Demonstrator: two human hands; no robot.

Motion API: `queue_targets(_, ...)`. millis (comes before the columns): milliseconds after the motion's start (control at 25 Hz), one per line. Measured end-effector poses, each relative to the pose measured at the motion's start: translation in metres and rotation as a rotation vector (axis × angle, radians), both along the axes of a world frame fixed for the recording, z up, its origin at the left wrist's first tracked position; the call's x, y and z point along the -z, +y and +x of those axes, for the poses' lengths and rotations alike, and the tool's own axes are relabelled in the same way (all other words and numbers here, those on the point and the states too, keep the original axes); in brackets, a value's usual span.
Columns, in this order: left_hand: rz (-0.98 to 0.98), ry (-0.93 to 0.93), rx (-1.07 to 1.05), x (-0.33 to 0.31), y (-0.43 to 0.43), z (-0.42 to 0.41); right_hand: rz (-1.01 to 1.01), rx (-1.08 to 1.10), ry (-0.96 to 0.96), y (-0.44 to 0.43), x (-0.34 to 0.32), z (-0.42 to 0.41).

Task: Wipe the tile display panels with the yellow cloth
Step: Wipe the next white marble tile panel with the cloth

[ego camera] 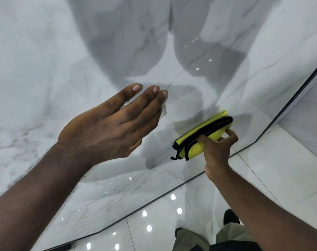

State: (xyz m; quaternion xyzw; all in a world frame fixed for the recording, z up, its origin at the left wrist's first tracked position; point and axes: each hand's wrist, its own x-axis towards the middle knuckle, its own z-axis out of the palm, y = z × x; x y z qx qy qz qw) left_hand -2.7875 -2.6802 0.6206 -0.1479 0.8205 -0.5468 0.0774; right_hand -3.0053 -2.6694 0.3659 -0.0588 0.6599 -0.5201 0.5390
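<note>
1. Your right hand (217, 149) is covering one end of the yellow cloth (203, 136).
2. Left of the cloth, your left hand (109, 122) is hiding whether its fingertips are touching the tile panel (45, 69).
3. Below the cloth, your trousers (232, 232) are hiding most of your shoes (230, 217).
4. Above the cloth, the frame edge is cutting the panel off.

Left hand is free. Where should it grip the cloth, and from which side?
Probably its lower-left end, coming from the left: the cloth lies folded flat against the panel, the right hand grips its middle, and that end juts free, nearest the left hand.
</note>
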Motion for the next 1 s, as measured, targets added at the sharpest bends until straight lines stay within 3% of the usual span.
queue_targets(160, 0.005, 0.013, 0.013, -0.001, 0.001, 0.000, -0.018, 0.077, -0.131, 0.001, -0.010, -0.001)
queue_targets(320, 0.021, 0.024, 0.058, 0.003, -0.001, 0.001, -0.147, 0.152, 0.126, -0.002, -0.030, 0.008)
queue_targets(440, -0.009, 0.051, 0.065, 0.002, 0.002, 0.002, -0.174, 0.255, 0.039, -0.004, -0.062, 0.008)
queue_targets(600, 0.157, 0.351, 0.005, -0.008, 0.013, -0.004, -0.425, 0.292, 0.351, -0.012, -0.151, 0.010)
queue_targets(720, 0.134, 0.568, -0.020, -0.034, 0.022, -0.008, -0.408, 0.404, 0.292, -0.031, -0.208, -0.011)
queue_targets(760, 0.105, 0.621, 0.001, -0.044, 0.022, -0.007, -0.422, 0.388, 0.356, -0.032, -0.221, -0.012)
queue_targets(880, 0.060, 0.694, 0.022, -0.073, 0.021, 0.001, -0.736, 0.192, 0.818, -0.010, -0.252, 0.008)
queue_targets(920, 0.057, 0.701, 0.033, -0.078, 0.021, 0.004, -0.786, 0.177, 0.894, -0.010, -0.256, 0.005)
queue_targets(1000, 0.076, 0.706, 0.039, -0.082, 0.025, 0.010, -0.693, 0.256, 0.764, -0.012, -0.269, -0.004)
